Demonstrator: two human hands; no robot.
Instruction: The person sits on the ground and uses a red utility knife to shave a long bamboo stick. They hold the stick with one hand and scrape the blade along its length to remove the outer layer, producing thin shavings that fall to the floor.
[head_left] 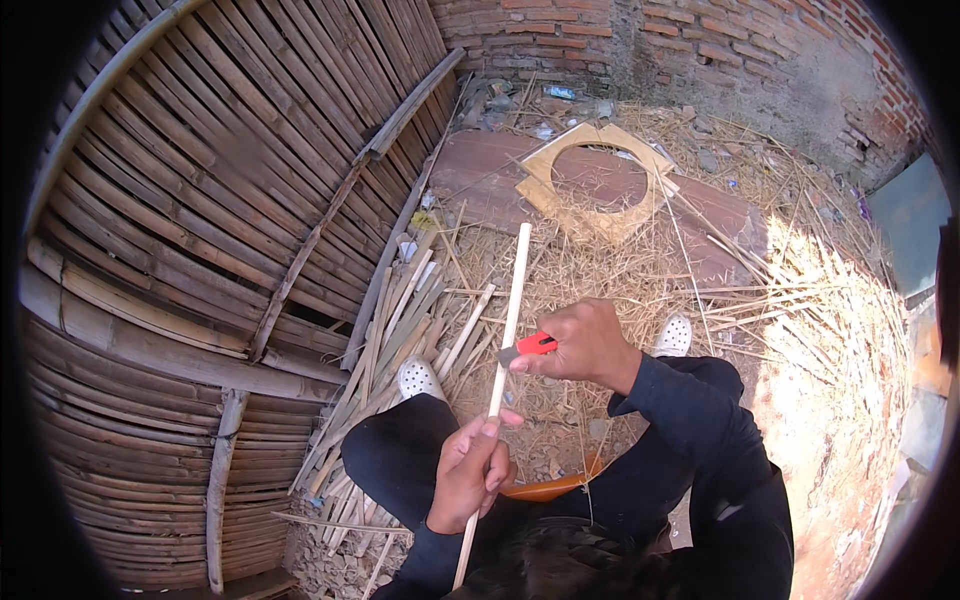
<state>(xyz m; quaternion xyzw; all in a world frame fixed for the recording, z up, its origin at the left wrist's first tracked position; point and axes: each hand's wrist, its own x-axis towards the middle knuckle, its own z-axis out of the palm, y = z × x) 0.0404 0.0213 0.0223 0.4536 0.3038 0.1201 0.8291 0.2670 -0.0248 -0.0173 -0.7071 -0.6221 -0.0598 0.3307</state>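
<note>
A long pale bamboo strip (517, 275) slants up from my lap, its far end over the litter of shavings. My left hand (472, 465) is closed around its lower part, thumb and fingers pinching it. Above that, my right hand (583, 343) grips a red-handled utility knife (535, 343). The knife's grey blade lies against the strip's right edge, a little above my left hand. Whether the blade has bitten into the bamboo cannot be made out.
Bamboo strips (385, 350) lie piled by my left shoe (419, 378). A slatted bamboo wall (220, 170) rises at the left, a brick wall (560, 40) behind. Ahead, a wooden frame with a round hole (541, 165) rests near a brown board (470, 165). Shavings (600, 260) cover the ground.
</note>
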